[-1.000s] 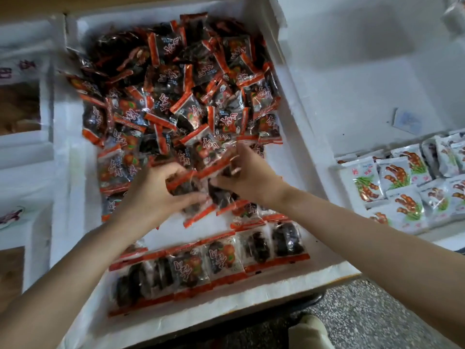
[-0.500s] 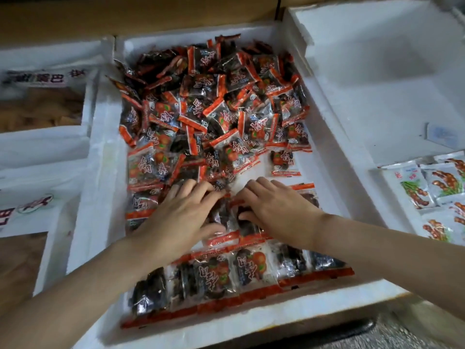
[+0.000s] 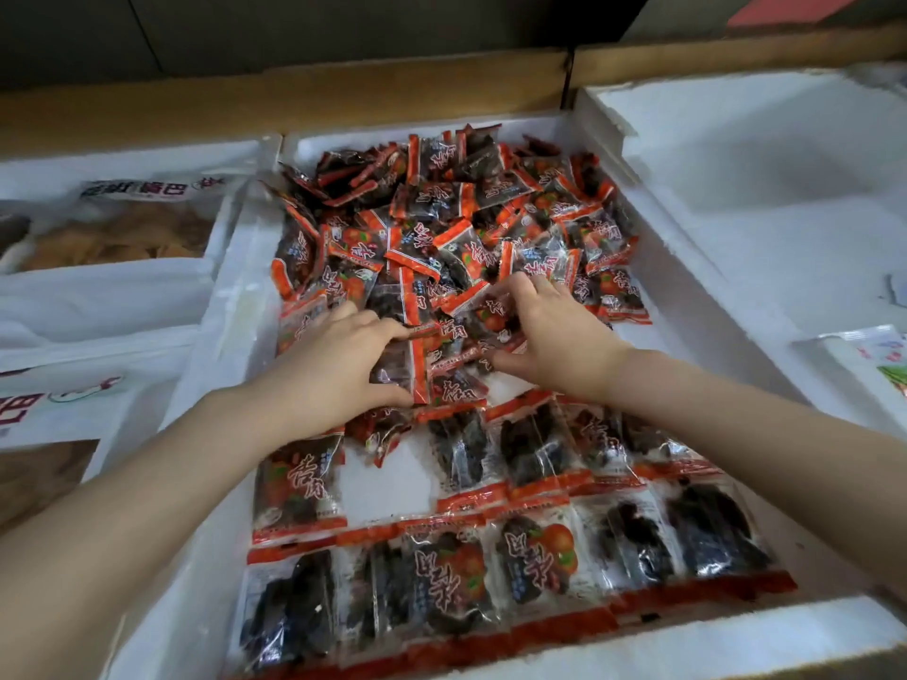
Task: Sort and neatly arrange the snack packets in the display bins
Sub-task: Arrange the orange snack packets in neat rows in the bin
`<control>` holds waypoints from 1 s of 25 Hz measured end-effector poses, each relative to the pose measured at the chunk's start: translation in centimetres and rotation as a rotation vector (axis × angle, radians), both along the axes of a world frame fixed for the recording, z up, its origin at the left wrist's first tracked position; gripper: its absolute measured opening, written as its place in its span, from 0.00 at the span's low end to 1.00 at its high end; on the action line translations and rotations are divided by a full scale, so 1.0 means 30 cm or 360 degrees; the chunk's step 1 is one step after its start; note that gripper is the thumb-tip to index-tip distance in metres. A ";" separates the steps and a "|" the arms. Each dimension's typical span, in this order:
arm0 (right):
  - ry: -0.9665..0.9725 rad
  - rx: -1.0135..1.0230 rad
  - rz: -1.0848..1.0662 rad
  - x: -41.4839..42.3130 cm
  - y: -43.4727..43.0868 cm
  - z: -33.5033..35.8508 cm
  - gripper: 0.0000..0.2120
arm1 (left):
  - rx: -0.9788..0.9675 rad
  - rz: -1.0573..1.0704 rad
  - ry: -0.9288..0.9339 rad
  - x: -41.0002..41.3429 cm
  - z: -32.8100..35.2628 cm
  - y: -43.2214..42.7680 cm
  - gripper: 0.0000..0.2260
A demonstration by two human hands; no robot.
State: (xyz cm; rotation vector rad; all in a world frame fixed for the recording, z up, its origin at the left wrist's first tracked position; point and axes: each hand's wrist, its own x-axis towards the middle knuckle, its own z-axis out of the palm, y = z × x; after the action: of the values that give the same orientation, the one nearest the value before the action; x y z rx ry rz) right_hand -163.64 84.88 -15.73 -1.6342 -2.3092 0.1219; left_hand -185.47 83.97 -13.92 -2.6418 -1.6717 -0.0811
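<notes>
Two bare hands work inside the middle white foam bin [image 3: 540, 645]. The left hand [image 3: 333, 370] grasps one red-and-black snack packet [image 3: 400, 370], which stands on its edge, between the thumb and the curled fingers. Just beside it, the right hand [image 3: 554, 346] bends its fingers over a few loose packets [image 3: 486, 321] with the thumb under them, so it grasps them. Beyond the fingertips of both hands lies the untidy pile [image 3: 466, 223] of the same packets. Behind the wrists, two flat rows [image 3: 530, 557] of packets lie side by side. Past the right little finger, another foam bin [image 3: 736, 213] holds a white packet [image 3: 878, 355].
</notes>
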 end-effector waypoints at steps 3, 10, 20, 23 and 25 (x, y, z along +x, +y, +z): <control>0.0254 0.0087 0.0002 0.011 -0.011 0.016 0.28 | 0.0079 0.0007 -0.0087 0.010 -0.003 0.006 0.21; 0.0945 0.0275 0.0118 -0.059 -0.074 0.114 0.25 | -0.0137 0.0406 -0.1857 0.038 0.080 -0.047 0.09; 0.0616 0.0244 0.0685 -0.313 -0.237 0.156 0.34 | -0.0663 0.0321 -0.2786 -0.023 0.106 -0.256 0.07; 0.0773 0.0093 0.0612 -0.322 -0.223 0.151 0.29 | -0.0381 0.0398 -0.2736 -0.118 0.096 -0.278 0.04; 0.0580 -0.0107 0.0465 -0.287 -0.182 0.117 0.24 | -0.0326 0.0476 -0.2683 -0.156 0.091 -0.288 0.08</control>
State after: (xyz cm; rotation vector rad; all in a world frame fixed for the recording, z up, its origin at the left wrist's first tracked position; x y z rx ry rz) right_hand -172.24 79.41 -12.23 -1.1726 -2.2544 0.5209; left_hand -190.15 75.33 -11.20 -2.1385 -2.1657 -2.7599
